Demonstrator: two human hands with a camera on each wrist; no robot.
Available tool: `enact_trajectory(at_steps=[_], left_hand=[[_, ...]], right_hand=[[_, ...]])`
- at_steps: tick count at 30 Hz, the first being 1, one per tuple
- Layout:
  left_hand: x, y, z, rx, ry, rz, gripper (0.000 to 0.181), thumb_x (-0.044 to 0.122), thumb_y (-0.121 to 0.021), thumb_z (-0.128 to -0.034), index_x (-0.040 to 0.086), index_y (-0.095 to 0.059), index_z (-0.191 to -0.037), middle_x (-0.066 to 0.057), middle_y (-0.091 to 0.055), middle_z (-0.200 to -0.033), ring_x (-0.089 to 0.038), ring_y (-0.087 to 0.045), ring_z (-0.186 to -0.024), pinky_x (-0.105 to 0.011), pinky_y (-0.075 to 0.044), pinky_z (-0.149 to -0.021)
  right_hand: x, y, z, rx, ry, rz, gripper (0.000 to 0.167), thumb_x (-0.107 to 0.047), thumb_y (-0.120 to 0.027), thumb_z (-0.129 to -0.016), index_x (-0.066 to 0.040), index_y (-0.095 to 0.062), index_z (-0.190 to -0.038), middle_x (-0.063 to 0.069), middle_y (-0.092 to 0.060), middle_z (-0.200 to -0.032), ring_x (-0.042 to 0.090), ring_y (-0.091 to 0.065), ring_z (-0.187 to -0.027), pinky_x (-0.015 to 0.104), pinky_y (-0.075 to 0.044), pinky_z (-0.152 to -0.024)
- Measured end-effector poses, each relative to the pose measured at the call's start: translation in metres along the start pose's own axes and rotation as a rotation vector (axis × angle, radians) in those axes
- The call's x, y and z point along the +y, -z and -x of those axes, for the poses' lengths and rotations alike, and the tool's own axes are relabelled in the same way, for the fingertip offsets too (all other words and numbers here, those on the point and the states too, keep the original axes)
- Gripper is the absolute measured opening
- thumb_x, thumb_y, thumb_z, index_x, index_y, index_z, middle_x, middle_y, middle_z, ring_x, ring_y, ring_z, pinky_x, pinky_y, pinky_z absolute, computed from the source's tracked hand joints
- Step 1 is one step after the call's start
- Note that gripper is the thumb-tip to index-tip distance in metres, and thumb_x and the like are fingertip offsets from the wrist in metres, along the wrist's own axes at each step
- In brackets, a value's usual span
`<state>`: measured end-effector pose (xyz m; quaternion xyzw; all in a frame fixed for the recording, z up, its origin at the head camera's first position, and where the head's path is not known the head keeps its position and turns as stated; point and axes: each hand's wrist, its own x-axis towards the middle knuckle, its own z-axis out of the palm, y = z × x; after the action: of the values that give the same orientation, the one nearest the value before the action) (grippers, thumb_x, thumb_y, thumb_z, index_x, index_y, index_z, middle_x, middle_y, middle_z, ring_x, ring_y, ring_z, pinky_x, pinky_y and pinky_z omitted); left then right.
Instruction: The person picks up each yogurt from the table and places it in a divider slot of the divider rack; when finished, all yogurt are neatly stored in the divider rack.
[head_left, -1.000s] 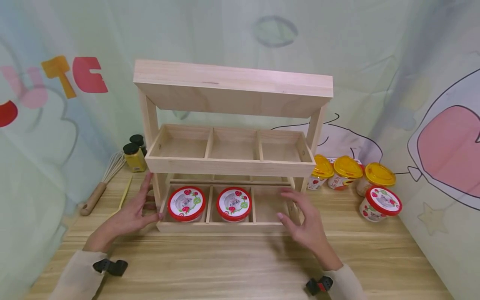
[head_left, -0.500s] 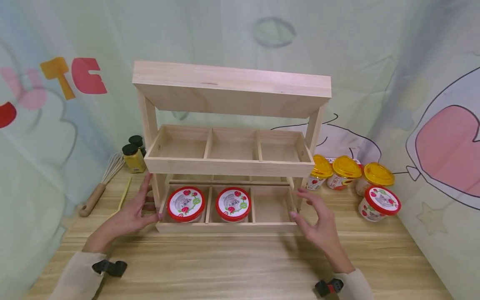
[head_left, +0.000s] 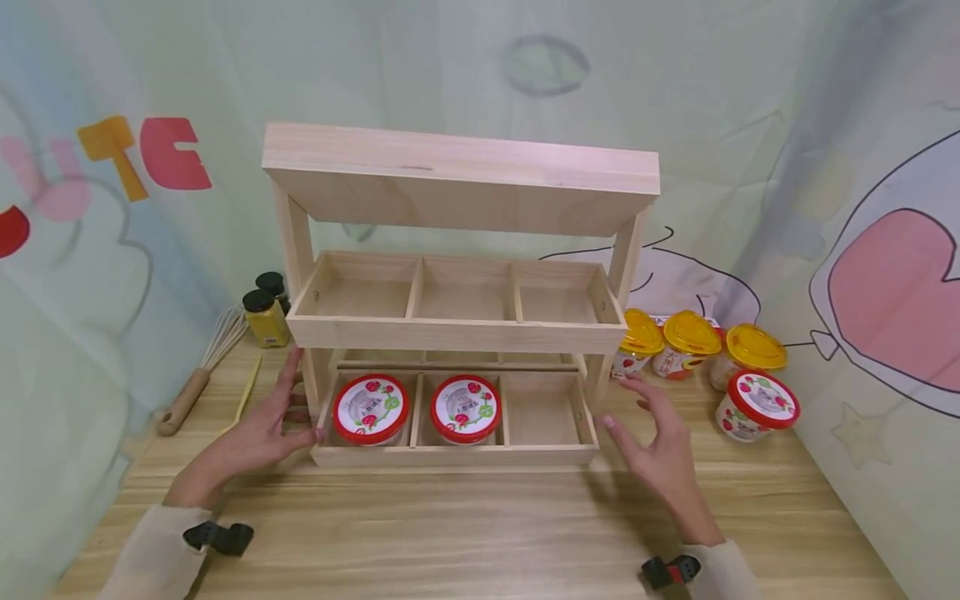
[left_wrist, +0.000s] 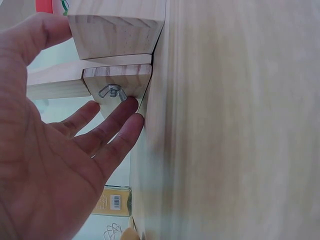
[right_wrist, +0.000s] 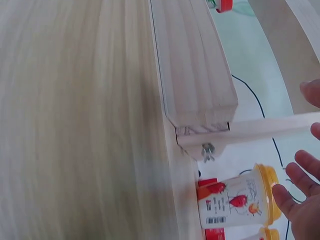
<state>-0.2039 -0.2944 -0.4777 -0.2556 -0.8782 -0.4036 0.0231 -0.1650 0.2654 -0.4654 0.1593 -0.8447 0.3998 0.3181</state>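
At the wooden rack (head_left: 457, 335), touches left end with left grip (head_left: 257, 435) spread apart. Holds right grip (head_left: 663, 454), likewise spread, beside right end.

From where I stand, I see someone in plain, pale beige sleeves: the left sleeve (head_left: 150, 546) at seven o'clock, the right sleeve (head_left: 726, 573) at five. Each reaches to the wrist, the cloth smooth and a little loose, and leaves the left hand (head_left: 262, 429) and right hand (head_left: 660, 450) bare. By the left cuff sits a small black wrist device (head_left: 217, 537), its chunky block at three o'clock. Its black twin (head_left: 670, 572) at the right cuff has its block at nine and shows a red patch.
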Motion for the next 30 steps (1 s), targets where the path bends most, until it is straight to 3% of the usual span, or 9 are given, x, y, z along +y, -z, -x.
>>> enact_trajectory(at_steps=[5, 10, 14, 19, 30], left_hand=[[-0.001, 0.000, 0.001, 0.005, -0.005, 0.005, 0.136, 0.008, -0.084, -0.0889, 0.026, 0.025, -0.169, -0.044, -0.027, -0.162, -0.060, -0.069, -0.116, -0.033, -0.066, -0.085], [-0.001, 0.001, 0.001, 0.005, 0.000, -0.002, 0.136, 0.008, -0.084, -0.0890, 0.026, 0.025, -0.169, -0.045, -0.027, -0.161, -0.061, -0.068, -0.116, -0.032, -0.065, -0.085], [0.000, 0.000, 0.001, 0.004, 0.003, -0.002, 0.137, 0.008, -0.084, -0.0889, 0.026, 0.025, -0.169, -0.046, -0.026, -0.162, -0.061, -0.068, -0.117, -0.030, -0.065, -0.086], [0.001, 0.000, 0.000, 0.006, -0.007, 0.005, 0.137, 0.008, -0.085, -0.0884, 0.026, 0.024, -0.169, -0.045, -0.025, -0.162, -0.061, -0.068, -0.116, -0.032, -0.066, -0.085], [0.001, 0.001, 0.000, 0.002, 0.002, 0.010, 0.136, 0.009, -0.085, -0.0884, 0.026, 0.024, -0.169, -0.044, -0.026, -0.162, -0.061, -0.067, -0.118, -0.030, -0.064, -0.086]], right_hand=[[0.005, 0.006, -0.001, -0.006, -0.078, 0.046, 0.062, -0.003, -0.085, -0.083, -0.001, -0.064, -0.141, 0.021, -0.062, -0.152, 0.024, -0.059, -0.137, 0.014, -0.046, -0.107], [0.008, 0.012, -0.003, -0.065, -0.185, 0.092, 0.068, -0.012, -0.084, -0.089, -0.002, -0.055, -0.149, 0.021, -0.055, -0.159, 0.040, -0.051, -0.147, 0.046, -0.048, -0.113], [0.011, 0.017, -0.004, -0.089, -0.209, 0.117, 0.073, -0.016, -0.083, -0.090, -0.002, -0.049, -0.154, 0.022, -0.050, -0.162, 0.045, -0.047, -0.149, 0.065, -0.043, -0.113], [0.015, 0.024, -0.005, -0.068, -0.205, 0.125, 0.076, -0.015, -0.082, -0.088, 0.001, -0.047, -0.154, 0.026, -0.048, -0.162, 0.048, -0.047, -0.145, 0.068, -0.040, -0.114], [0.019, 0.041, -0.007, -0.028, -0.319, 0.152, 0.077, -0.020, -0.081, -0.091, -0.005, -0.046, -0.158, 0.021, -0.047, -0.164, 0.043, -0.044, -0.149, 0.066, -0.039, -0.116]])
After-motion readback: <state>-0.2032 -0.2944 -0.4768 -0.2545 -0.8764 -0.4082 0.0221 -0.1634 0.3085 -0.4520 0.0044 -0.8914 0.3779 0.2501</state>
